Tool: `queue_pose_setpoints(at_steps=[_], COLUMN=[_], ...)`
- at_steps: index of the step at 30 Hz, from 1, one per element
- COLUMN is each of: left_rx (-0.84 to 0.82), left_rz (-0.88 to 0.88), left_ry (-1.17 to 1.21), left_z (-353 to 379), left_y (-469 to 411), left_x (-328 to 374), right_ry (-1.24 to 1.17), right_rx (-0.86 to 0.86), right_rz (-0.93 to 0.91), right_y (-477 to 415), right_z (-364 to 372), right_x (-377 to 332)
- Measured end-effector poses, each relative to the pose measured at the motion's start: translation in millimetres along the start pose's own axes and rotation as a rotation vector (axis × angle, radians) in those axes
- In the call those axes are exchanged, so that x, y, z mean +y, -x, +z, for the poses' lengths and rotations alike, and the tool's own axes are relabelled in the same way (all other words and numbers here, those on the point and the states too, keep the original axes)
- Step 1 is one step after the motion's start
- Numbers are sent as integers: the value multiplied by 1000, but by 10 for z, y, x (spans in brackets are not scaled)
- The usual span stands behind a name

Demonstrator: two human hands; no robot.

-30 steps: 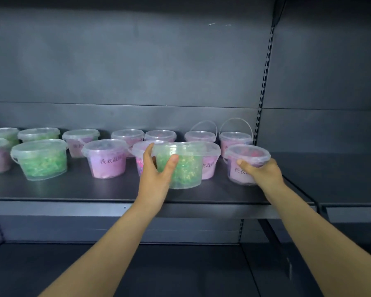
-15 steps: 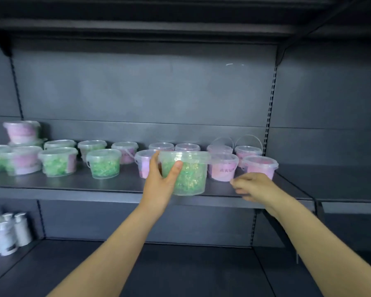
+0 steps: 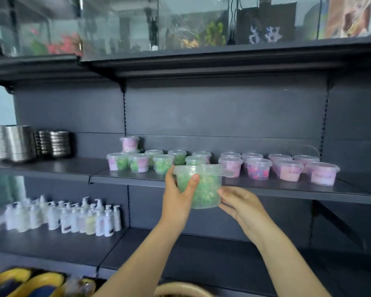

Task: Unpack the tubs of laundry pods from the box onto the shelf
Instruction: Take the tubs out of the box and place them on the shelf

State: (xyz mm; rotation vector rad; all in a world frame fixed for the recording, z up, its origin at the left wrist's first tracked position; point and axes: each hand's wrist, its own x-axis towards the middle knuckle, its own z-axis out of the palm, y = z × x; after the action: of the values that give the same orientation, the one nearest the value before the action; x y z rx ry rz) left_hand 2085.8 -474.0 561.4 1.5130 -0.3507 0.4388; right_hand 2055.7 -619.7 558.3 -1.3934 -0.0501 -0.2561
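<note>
Shelf (image 3: 276, 186): dark metal, many clear pod tubs (image 3: 257, 168) placed.
Left hand (image 3: 176, 198): grips 1 unshelved clear green-pod tub (image 3: 206, 189).
Right hand (image 3: 240, 202): fingers relaxed, touching it.

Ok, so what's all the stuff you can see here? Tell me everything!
held tub: one, clear with green pods, in front of the shelf's edge
tubs on shelf: over a dozen, mostly green at left, pink at right; one pink tub stacked on top at far left
shelf: one, dark grey, middle level
steel bowls: two stacks, silver, next shelf to the left
pump bottles: many, white, lower shelf, left
glass tanks: several, clear with plants inside, top
yellow things: too blurred to name, bottom left corner
left grip: one, holds the held tub, thumb across its front
right grip: one, fingers touch the held tub's lower right
</note>
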Motion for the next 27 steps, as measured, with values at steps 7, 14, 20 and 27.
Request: queue_pose_setpoints(at_steps=[7,14,20,27], left_rx=[52,8,-28,-11], left_rz=[43,-11,-60,-36], left_ry=[-35,-85,-99,-73], left_z=[-1015,-1670,-1940,-2046], left_y=[-117,-684,-1570,-2636], left_x=[131,-124,-535,-941], right_ry=[-131,-99,-6,58], right_rx=[-67,-114,-81,-68], right_rz=[9,-13,-70,-154], right_y=[10,-514,-1449,-2515], right_z=[1049,1663,2039,2348], right_x=[129,352,585,630])
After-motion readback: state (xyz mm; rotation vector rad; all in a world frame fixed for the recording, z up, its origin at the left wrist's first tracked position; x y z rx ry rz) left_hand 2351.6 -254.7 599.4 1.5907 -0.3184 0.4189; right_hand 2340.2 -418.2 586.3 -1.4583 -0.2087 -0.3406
